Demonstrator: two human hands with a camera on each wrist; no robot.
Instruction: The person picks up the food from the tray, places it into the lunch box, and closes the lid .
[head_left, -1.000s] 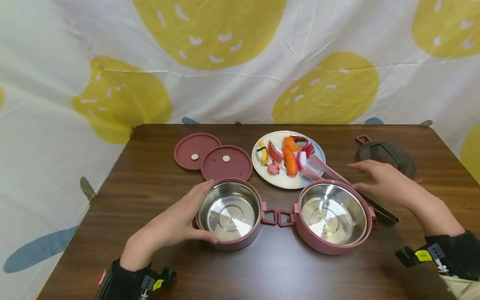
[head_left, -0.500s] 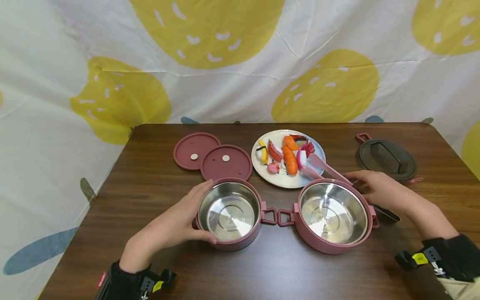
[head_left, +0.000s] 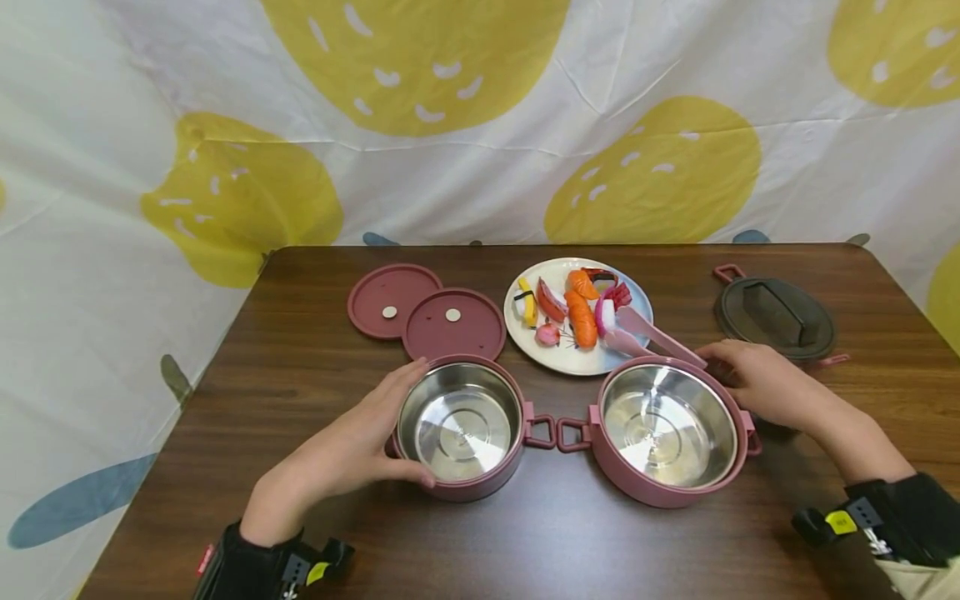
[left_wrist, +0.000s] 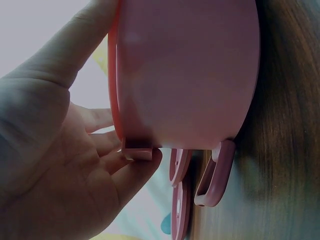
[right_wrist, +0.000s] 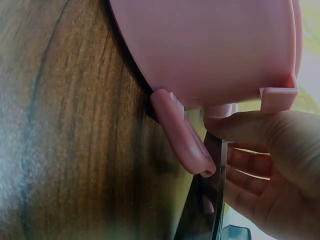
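My left hand [head_left: 367,433] holds the left pink pot [head_left: 517,467] by its left side, thumb at the near rim and fingers round the far side. In the left wrist view the pot's wall [left_wrist: 185,75] fills the space beside my fingers. Behind the right pink pot [head_left: 645,483], my right hand [head_left: 765,383] grips a pair of tongs [head_left: 667,343] by the dark handle. Their pink tips lie over the plate's right side. The right wrist view shows the tongs' handle [right_wrist: 218,200] between thumb and fingers, close to the pot's handle [right_wrist: 182,135].
A white plate [head_left: 536,357] carries several sushi-like pieces. Two overlapping pink lids [head_left: 453,337] [head_left: 386,287] lie behind the left pot. A dark-lidded pan [head_left: 776,312] sits at the back right. The pots' inner handles nearly meet.
My right hand has come down leftward from above the tongs and taken hold of their handle, whose end is now mostly hidden. My left hand stays on the left pot.
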